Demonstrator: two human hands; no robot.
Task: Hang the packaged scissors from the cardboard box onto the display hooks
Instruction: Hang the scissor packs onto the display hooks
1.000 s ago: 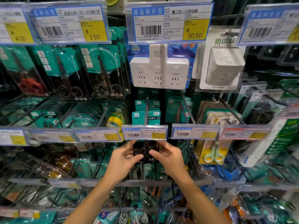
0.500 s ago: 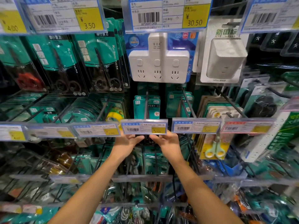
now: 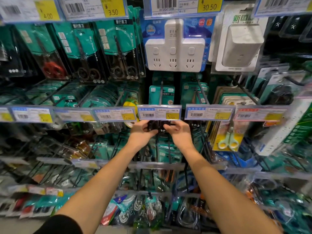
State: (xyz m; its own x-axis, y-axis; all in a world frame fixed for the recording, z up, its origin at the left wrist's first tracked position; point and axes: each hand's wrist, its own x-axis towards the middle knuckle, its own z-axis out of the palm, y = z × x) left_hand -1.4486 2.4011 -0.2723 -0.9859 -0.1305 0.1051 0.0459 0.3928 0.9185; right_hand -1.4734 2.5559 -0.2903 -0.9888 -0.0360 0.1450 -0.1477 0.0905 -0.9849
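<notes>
The scissors pack (image 3: 156,128) sits just under the central price tag (image 3: 159,112), between my two hands. Only its dark lower part shows; the top is hidden behind the tag, so I cannot tell whether its hang hole is on the hook (image 3: 161,92).

My left hand (image 3: 141,132) holds the pack's left edge: thumb curled under the front, fingers wrapped behind. My right hand (image 3: 179,132) holds the right edge, fingers curled onto the front. Both grips are narrow, pinching the pack.

The hook runs forward from the back panel to the tag. Further back on it hang teal packs (image 3: 161,94) of the same sort.

Left of the tag, a row of tags (image 3: 67,115) fronts more hooks with teal blister packs. Right of it, a pack of yellow-and-green scissors (image 3: 227,141) hangs just beside my right hand's hook.

Above, a white three-outlet adapter (image 3: 174,51) hangs on a blue card, under a tag reading 30.50. To its left hang black-handled scissors (image 3: 123,53) under a tag reading 3.50, and a red-handled pair (image 3: 54,70) further left. A white cube adapter (image 3: 241,46) hangs at upper right.

Lower rows hold cables and mixed packs, blurred.
</notes>
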